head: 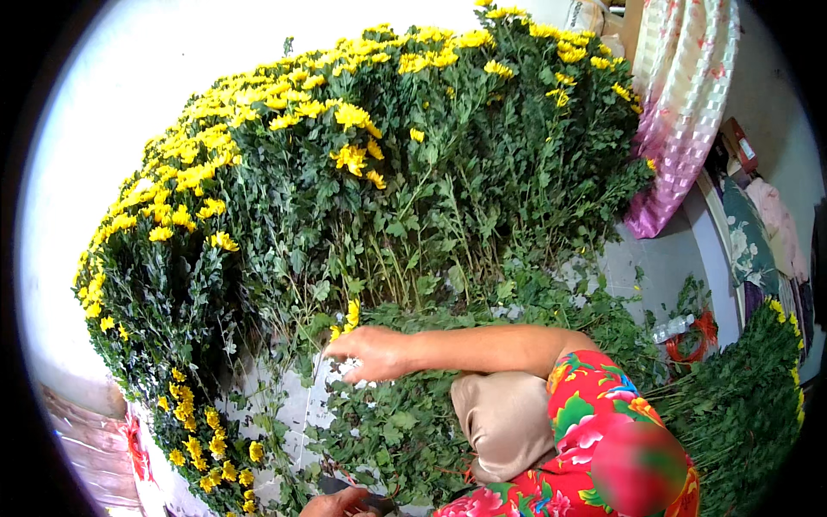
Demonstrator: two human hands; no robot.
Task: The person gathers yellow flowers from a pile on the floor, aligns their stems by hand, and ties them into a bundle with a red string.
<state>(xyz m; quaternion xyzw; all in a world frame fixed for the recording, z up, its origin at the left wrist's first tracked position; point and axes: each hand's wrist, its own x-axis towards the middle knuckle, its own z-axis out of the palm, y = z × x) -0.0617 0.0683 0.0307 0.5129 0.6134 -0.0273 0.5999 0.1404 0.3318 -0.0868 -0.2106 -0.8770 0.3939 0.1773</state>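
Observation:
My right hand [371, 352] reaches left over the floor beside small yellow chrysanthemum blooms [352, 315]; its fingertips are blurred, so a hold on a stem cannot be made out. At the bottom edge my left hand [339, 503] is partly cut off, near a dark object [375, 499], and what it holds is hidden. A large bank of leafy yellow chrysanthemums [413, 142] stands upright in front of both hands. Stripped green leaves [400, 420] cover much of the floor under my right arm. My tan-clad knee [501, 420] is just below that arm.
Cut chrysanthemum stems [730, 388] lie in a pile at the right. Near them are a clear plastic bottle [673, 328] and a coil of red twine [698, 339]. A pink and white curtain [685, 116] hangs at the upper right. More red twine [136, 446] hangs at the lower left.

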